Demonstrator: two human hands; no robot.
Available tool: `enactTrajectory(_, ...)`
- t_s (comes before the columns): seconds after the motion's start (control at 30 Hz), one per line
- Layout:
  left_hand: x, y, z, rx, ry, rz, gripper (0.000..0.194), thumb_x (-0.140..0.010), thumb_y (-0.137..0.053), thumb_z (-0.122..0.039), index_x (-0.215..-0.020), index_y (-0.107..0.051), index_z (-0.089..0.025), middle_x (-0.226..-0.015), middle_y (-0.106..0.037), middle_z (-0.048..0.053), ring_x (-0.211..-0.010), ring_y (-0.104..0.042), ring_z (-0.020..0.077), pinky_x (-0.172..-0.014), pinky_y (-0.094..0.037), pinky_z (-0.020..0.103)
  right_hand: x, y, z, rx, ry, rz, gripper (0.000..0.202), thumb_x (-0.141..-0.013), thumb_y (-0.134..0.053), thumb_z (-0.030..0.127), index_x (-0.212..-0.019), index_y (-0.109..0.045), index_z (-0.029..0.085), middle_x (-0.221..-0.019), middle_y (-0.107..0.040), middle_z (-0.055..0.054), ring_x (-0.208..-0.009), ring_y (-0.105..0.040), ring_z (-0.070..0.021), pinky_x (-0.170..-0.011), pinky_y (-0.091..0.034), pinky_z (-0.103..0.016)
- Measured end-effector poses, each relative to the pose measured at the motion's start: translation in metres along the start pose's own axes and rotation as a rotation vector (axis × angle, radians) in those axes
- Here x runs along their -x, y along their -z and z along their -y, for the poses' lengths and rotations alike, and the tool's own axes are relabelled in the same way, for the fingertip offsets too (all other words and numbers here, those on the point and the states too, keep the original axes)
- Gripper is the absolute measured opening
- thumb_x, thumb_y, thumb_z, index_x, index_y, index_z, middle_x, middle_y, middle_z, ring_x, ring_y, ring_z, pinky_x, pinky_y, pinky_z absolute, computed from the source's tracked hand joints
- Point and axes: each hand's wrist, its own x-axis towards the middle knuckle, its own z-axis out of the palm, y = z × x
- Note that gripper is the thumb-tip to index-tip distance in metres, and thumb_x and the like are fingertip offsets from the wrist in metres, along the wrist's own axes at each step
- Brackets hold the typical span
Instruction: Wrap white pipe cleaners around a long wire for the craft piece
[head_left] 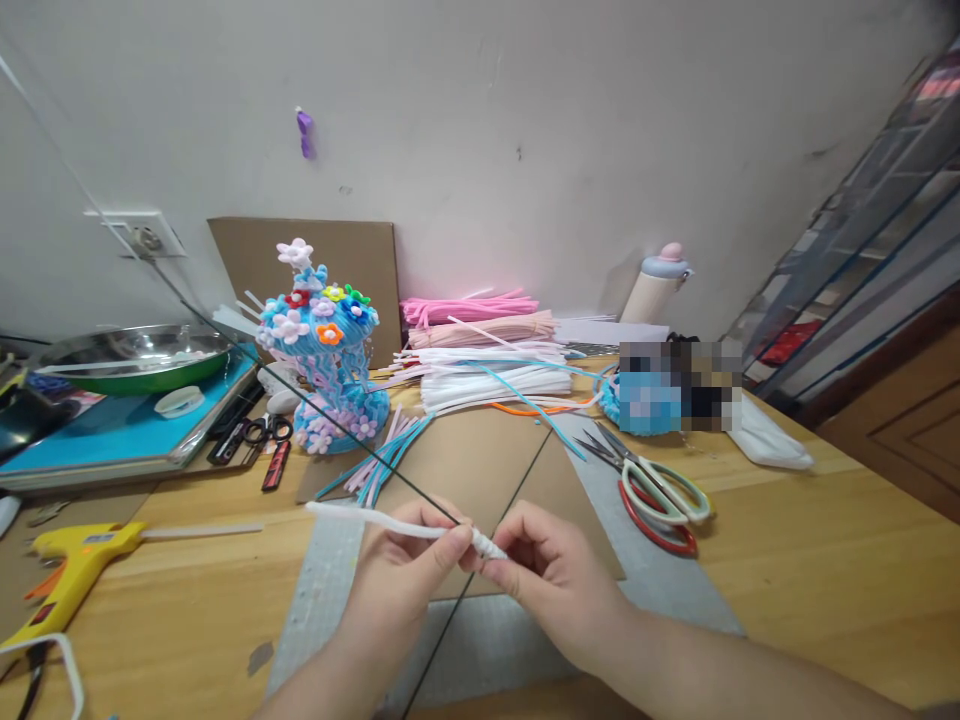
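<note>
Centrally, white stem pinched between hands.

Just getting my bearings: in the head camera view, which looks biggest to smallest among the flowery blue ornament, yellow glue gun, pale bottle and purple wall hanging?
Largest first:
Flowery blue ornament
Yellow glue gun
Pale bottle
Purple wall hanging
The glue gun is nearer the camera, so its real rank is unsure.

I watch through one head-worn camera, facing forward and down over the wooden counter toward the wall; the left grip and right grip appear close, at lower centre.
</note>
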Motion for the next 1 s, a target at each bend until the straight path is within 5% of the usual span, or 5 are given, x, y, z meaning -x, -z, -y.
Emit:
enactTrajectory(0.2,-0.0007,-0.001,-0.0019,0.113,0.002,0.074,0.009,-0.07,-0.076,-0.021,-0.065,-0.069,-0.017,-0.07,-0.064,-0.002,-0.056,-0.061,0.009,-0.059,-0.048,0.021,0.0015,0.0035,0.0025,-0.007,-0.013,0.096,0.034,-0.084,-0.057,0.048,-0.078,-0.055,0.015,-0.051,-0.044,0.007,-0.04,-0.039,-0.0053,-0.039,-0.03,-0.018)
enactTrajectory(0.57,0.0019,-0.0025,-0.0032,0.214,0.059,0.098,0.009,-0.068,-0.077,-0.019,-0.068,-0.068,-0.017,-0.07,-0.065,-0.002,-0.055,-0.061,0.0086,-0.056,-0.049,0.02,-0.0046,0.0036,-0.0022,-0.488,-0.388,0.406,0.038,-0.08,-0.062,0.051,-0.075,-0.053,0.014,-0.048,-0.048,0.007,-0.031,-0.037,-0.0028,-0.031,-0.029,-0.013)
enactTrajectory(0.8,0.0045,-0.0022,0.0025,0.124,-0.004,0.012,0.01,-0.07,-0.076,-0.018,-0.066,-0.067,-0.018,-0.071,-0.065,-0.003,-0.061,-0.063,0.0092,-0.06,-0.051,0.02,-0.0009,-0.0033,0.0033,-0.334,-0.06,0.159,0.034,-0.075,-0.073,0.041,-0.079,-0.05,0.016,-0.073,-0.055,0.003,-0.052,-0.043,-0.0019,-0.046,-0.032,-0.013)
enactTrajectory(1.0,0.0035,-0.0032,-0.0047,0.156,0.049,-0.002,0.015,-0.068,-0.079,-0.029,-0.072,-0.07,-0.018,-0.061,-0.067,-0.001,-0.052,-0.061,0.0095,-0.055,-0.048,0.019,-0.002,-0.0011,0.0024,-0.417,-0.155,0.19,0.037,-0.076,-0.069,0.048,-0.075,-0.046,0.019,-0.046,-0.04,0.012,-0.032,-0.025,-0.0008,-0.031,-0.018,-0.013)
